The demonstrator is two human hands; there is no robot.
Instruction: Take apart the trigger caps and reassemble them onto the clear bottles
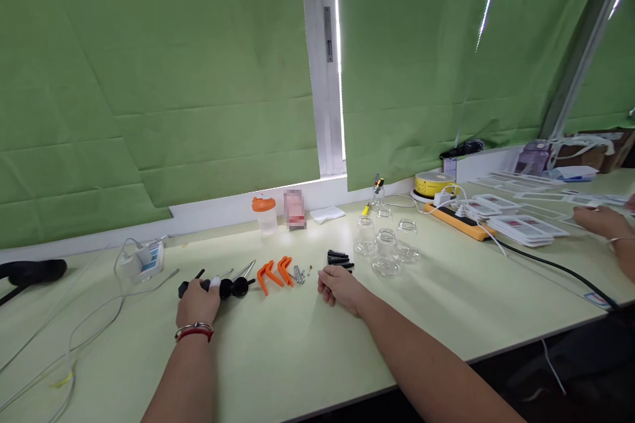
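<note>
My left hand (198,304) is closed over a dark piece at the left end of the row, with its fingers partly hiding it. Black round-ended pieces (234,287) lie against its thumb side, and thin metal rods (244,271) stick out behind them. To their right come orange angled pieces (270,274), then several silver screws (298,274). My right hand (341,287) rests on the table with curled fingers; what they hold, if anything, is hidden. Just behind it lie black toothed clips (338,259).
Several clear glass jars (385,254) stand right of centre. Behind are an orange-lidded cup (264,215) and white tissue (327,213). A power strip (459,220), card stacks (520,228) and another person's hand (602,221) are at right. White cables (74,330) cross the left.
</note>
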